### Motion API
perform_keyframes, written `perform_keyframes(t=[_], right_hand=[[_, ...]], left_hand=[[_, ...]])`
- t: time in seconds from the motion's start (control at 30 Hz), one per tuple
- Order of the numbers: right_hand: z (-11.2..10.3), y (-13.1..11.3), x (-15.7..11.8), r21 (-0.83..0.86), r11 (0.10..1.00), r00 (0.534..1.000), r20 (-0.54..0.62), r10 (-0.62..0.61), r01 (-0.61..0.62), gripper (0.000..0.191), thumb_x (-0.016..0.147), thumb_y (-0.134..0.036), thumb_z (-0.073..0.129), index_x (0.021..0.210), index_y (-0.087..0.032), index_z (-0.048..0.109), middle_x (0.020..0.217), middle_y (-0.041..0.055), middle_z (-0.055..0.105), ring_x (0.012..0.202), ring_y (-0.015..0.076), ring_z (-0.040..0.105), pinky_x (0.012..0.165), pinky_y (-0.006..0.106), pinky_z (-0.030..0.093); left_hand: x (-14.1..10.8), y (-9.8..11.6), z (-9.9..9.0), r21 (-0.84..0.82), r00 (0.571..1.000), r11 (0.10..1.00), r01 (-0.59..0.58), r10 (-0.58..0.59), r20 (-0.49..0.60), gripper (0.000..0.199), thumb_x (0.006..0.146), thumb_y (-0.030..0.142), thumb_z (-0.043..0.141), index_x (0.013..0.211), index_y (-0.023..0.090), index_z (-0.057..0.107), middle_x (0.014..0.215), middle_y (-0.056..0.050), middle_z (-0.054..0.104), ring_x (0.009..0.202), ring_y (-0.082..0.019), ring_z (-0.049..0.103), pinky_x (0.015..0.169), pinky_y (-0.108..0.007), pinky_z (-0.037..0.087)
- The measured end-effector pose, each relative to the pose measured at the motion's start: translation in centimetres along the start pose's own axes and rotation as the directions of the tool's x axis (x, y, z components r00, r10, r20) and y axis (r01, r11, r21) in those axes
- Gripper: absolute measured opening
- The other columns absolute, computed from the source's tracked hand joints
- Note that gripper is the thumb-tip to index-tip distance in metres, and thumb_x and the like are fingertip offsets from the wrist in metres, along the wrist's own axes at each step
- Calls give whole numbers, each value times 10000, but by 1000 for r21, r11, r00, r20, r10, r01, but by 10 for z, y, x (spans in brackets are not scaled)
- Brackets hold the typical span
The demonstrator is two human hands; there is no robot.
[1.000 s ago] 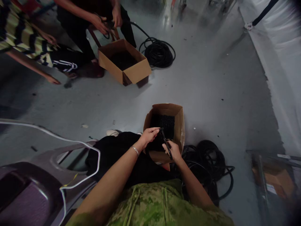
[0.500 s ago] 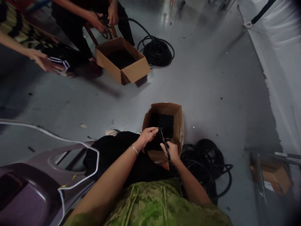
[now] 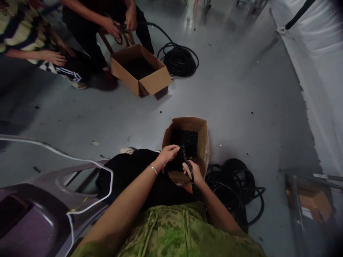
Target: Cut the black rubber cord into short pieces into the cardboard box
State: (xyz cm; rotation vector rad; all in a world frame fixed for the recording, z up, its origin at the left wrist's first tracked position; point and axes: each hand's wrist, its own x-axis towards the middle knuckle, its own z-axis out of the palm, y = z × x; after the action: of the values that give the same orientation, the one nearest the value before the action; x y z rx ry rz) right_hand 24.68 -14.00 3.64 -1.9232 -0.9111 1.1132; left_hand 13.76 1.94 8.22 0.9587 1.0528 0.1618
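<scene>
My right hand (image 3: 195,172) is wrapped round the black handles of a pair of scissors (image 3: 191,172), blades pointing up and away from me. In a pinch at the fingertips, my left hand (image 3: 169,152) grips the end of a black hose (image 3: 181,146), close to the scissors' tips; most of that hose is lost against the dark background. Both hands are above an open cardboard box (image 3: 203,142) holding a heap of small black pieces (image 3: 189,137).
Coils of black hose (image 3: 238,178) lie right of the box. Ahead, a co-worker's hands (image 3: 115,28) work above another cardboard box (image 3: 155,80), beside a hose coil (image 3: 179,60). A second person sits at left. A white cable (image 3: 53,149) crosses a purple-grey plastic seat (image 3: 45,225).
The scissors' handles look spread wider in my right hand. A small black bit now shows on the floor beyond my box. The seated person at left has drawn a hand back to their lap.
</scene>
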Motion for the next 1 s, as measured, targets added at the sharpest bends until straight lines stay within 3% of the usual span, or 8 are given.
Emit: perform_keyframes(t=[0.17, 0.43, 0.73, 1.0], right_hand=[[2, 0, 5, 66, 998, 1000, 13, 7, -8, 335, 867, -523, 557, 873, -193, 613, 650, -1, 631, 576, 140, 614, 577, 234, 450], [-2, 2, 5, 49, 998, 998, 31, 49, -50, 353, 848, -538, 569, 842, -186, 603, 661, -1, 630, 547, 135, 615, 560, 236, 451], [-2, -14, 20, 84, 996, 999, 35, 33, -35, 367, 846, -554, 550, 852, -191, 601, 701, 3, 631, 599, 142, 621, 580, 233, 456], [-1, -3, 34, 22, 1000, 999, 45, -15, 14, 416, 833, -591, 537, 933, -194, 610, 795, 8, 629, 712, 155, 598, 657, 244, 466]], left_hand=[[0, 0, -1, -16, 1000, 1000, 0, -1, -18, 318, 765, 392, 687, 930, 122, 658, 534, 73, 420, 371, -28, 297, 377, -177, 164], [2, -2, -2, -68, 998, 996, -54, 52, -39, 433, 700, 468, 732, 948, 120, 660, 542, 75, 423, 379, -27, 303, 381, -175, 166], [0, -2, 0, -5, 1000, 1000, -13, 13, 7, 411, 714, 461, 728, 935, 118, 676, 527, 77, 410, 380, -26, 290, 388, -179, 156], [-1, -1, 0, 44, 1000, 999, -26, 26, 11, 397, 732, 447, 711, 931, 104, 682, 520, 77, 405, 385, -30, 291, 395, -188, 168]])
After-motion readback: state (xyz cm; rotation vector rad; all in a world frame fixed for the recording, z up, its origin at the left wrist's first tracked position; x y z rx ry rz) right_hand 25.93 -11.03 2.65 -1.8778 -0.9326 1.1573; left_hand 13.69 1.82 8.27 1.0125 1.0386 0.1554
